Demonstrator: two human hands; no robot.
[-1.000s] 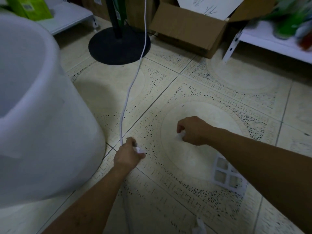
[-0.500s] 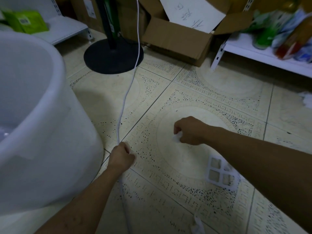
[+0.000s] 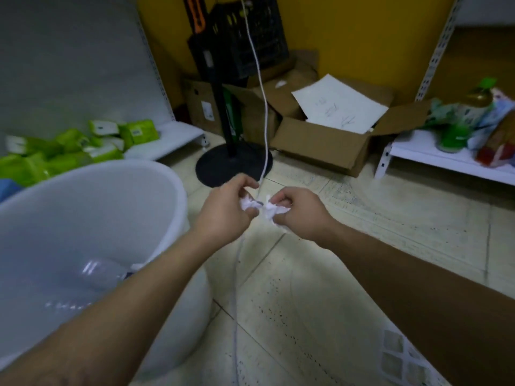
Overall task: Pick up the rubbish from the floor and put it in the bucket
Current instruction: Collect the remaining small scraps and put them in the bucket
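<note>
Since the earlier frame both of my hands have come up off the tiles and the view has tipped up with them, so the back wall and shelves now show. Nearest me, at the lower right, a white gridded tray piece (image 3: 401, 355) lies flat on the floor (image 3: 320, 302), not yet collected. To my left stands the white bucket (image 3: 178, 196), its mouth open and just beside my left forearm; a clear plastic bottle (image 3: 100, 271) already lies inside. Further out, my left hand (image 3: 223, 210) is closed around a crumpled white paper scrap (image 3: 249, 204), and my right hand (image 3: 298, 213) pinches a second white paper wad (image 3: 271, 210); the two scraps nearly touch, held in the air to the right of the bucket rim. A thin white cord (image 3: 263, 112) hangs between my hands and runs down past them to the floor. Beyond stand a black stand base (image 3: 223, 165), an open cardboard box (image 3: 320, 143), and green packets (image 3: 106, 140) on a low shelf. I judge the pickup done for these two pieces; what remains is carrying them left over the rim and letting go.
</note>
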